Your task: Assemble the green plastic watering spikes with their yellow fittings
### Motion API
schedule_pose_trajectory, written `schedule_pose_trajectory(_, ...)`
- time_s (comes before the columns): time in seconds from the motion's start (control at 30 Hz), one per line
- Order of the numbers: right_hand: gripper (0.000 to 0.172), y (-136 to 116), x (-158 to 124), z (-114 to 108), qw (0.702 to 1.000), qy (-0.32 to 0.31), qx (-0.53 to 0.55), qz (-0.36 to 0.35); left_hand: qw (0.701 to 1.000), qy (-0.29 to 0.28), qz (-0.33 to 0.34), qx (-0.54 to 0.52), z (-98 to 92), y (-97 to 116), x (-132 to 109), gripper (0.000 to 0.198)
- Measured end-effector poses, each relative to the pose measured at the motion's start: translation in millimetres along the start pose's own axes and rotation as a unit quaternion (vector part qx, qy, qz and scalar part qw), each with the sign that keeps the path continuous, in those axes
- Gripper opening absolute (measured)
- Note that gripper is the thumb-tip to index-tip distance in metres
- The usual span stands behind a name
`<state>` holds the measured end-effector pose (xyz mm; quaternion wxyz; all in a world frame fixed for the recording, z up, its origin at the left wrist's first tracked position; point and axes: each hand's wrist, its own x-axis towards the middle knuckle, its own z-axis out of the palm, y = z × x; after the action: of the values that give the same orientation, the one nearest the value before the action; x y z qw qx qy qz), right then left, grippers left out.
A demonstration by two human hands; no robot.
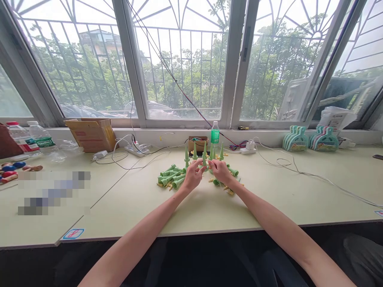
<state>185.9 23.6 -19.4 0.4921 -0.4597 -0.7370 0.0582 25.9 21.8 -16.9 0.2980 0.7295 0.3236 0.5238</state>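
Note:
My left hand [193, 175] is closed on a green cone-shaped piece [204, 156] that stands upright with its tip up. Close beside it on the right, my right hand [220, 170] has its fingers pinched together; whatever they hold is too small to make out. Several similar green cones [186, 157] stand upright behind my hands. To the left of my left hand lies a pile of green tubular pieces [171, 175] with small yellow parts among them. More green pieces [233, 172] and yellow parts [230, 192] lie under and beside my right hand.
Behind the cones are a small open box [197, 144] and a green bottle [215, 133]. Power strips [137, 149] and cables run along the window side. A cardboard box [91, 135] and bottles [43, 137] stand back left, bundled hangers [324, 138] back right. The table's front edge is near my forearms.

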Motion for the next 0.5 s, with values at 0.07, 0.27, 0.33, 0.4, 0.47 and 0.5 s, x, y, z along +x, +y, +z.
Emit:
schedule_pose_trajectory(0.07,0.045,0.5,-0.6,1.2,1.0,-0.002,-0.002,0.003,1.0,-0.001,-0.01,-0.003,-0.3,-0.6,0.4,0.026)
schedule_pose_trajectory(0.27,0.044,-4.0,-3.0,3.5,1.0,0.008,-0.006,0.004,0.997,-0.001,-0.077,-0.007,1.3,-2.2,0.7,0.034)
schedule_pose_trajectory(0.33,0.043,-5.9,-3.4,2.8,1.0,0.015,0.0,0.009,0.994,0.001,-0.105,-0.02,2.0,-2.1,0.8,0.037)
schedule_pose_trajectory(0.4,0.042,-6.6,-3.5,1.7,1.0,0.023,0.007,0.015,0.989,0.006,-0.138,-0.054,2.3,-2.1,1.3,0.038)
schedule_pose_trajectory(0.47,0.041,-6.4,-3.4,0.7,0.999,0.028,0.013,0.02,0.979,0.007,-0.177,-0.103,2.1,-2.1,2.4,0.037)
schedule_pose_trajectory(0.5,0.041,-6.2,-3.3,0.3,0.999,0.031,0.014,0.021,0.972,0.004,-0.197,-0.129,1.9,-2.2,3.1,0.036)
